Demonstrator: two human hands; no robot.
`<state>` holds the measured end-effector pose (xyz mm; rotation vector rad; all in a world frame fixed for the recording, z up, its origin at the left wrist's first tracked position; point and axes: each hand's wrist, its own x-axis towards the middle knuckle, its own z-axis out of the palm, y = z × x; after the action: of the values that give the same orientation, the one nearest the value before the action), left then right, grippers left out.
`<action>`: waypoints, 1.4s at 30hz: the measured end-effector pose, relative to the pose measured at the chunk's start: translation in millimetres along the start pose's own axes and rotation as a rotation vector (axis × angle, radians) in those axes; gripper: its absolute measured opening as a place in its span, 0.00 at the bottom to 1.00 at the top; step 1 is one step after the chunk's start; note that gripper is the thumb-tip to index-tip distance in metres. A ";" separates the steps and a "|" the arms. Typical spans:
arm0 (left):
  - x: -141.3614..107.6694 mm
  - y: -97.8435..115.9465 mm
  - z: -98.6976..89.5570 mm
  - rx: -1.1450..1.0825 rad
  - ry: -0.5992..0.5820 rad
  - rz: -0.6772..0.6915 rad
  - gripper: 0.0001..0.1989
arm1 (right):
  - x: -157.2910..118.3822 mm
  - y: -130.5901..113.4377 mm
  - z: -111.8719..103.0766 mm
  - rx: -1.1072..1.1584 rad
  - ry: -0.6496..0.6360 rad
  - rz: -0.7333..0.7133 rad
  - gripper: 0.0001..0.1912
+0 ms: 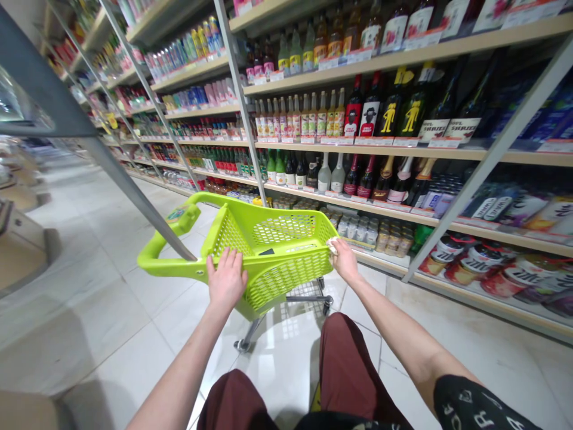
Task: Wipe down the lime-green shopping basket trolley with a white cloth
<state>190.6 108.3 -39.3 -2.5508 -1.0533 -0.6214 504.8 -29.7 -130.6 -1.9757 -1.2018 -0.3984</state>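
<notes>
A lime-green plastic shopping cart (277, 280) with slotted walls stands in front of my knees, its handle end to the left. My left hand (226, 278) lies on the near rim with its fingers stretched out over the edge. At the cart's right end, my right hand (344, 260) is closed on a crumpled white wipe (332, 246), pressed against the corner of the rim. Part of the wipe is hidden by the fingers. A small dark flat object (267, 252) lies inside the basket; its kind cannot be made out.
Long shelves (367, 146) of bottles and cans run behind the cart. Large juice bottles (483, 263) sit low on the right. A grey slanted pole (134, 191) rises from the cart's left side. Wheels (242, 345) rest on white floor tiles (134, 334). Tan display stands (20, 245) are far left.
</notes>
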 end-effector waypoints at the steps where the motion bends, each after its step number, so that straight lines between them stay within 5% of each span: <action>1: 0.0 0.2 0.0 0.004 -0.002 0.001 0.23 | -1.5 -11.2 5.9 0.019 0.001 -0.023 0.24; 7: -0.4 -0.3 -0.7 0.034 -0.022 0.009 0.23 | -4.0 -60.3 22.7 0.127 -0.078 -0.212 0.22; 10: -0.6 -0.7 -0.9 0.027 -0.021 0.020 0.23 | 3.0 -47.7 11.3 0.138 -0.094 -0.247 0.23; 14: -0.9 -0.3 -1.6 0.025 -0.016 0.021 0.23 | 19.0 -9.5 -6.3 0.043 0.062 -0.045 0.22; 17: -1.1 0.5 -2.2 0.009 -0.016 0.011 0.22 | 23.7 -2.8 -6.4 0.002 0.076 0.038 0.22; 24: -1.5 1.2 -2.8 0.016 -0.025 0.012 0.24 | 4.7 -98.4 30.6 0.167 -0.138 -0.297 0.23; 27: -1.7 1.1 -4.0 0.023 -0.047 0.015 0.25 | 0.9 -118.7 36.8 0.219 -0.192 -0.403 0.25; 34: -4.6 4.2 -4.4 0.025 -0.060 -0.008 0.27 | 11.8 -43.1 10.5 0.024 -0.035 -0.113 0.21; 37: -5.8 7.9 -3.8 0.026 -0.063 -0.024 0.28 | 11.9 -33.1 9.7 0.010 -0.010 -0.088 0.21; 42: -6.7 13.9 -5.0 0.051 -0.097 -0.038 0.29 | 4.8 -97.5 36.6 0.166 -0.090 -0.231 0.24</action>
<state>195.1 92.7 -40.0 -2.5444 -1.1367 -0.4783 419.5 25.5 -107.3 -1.7354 -1.4790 -0.3165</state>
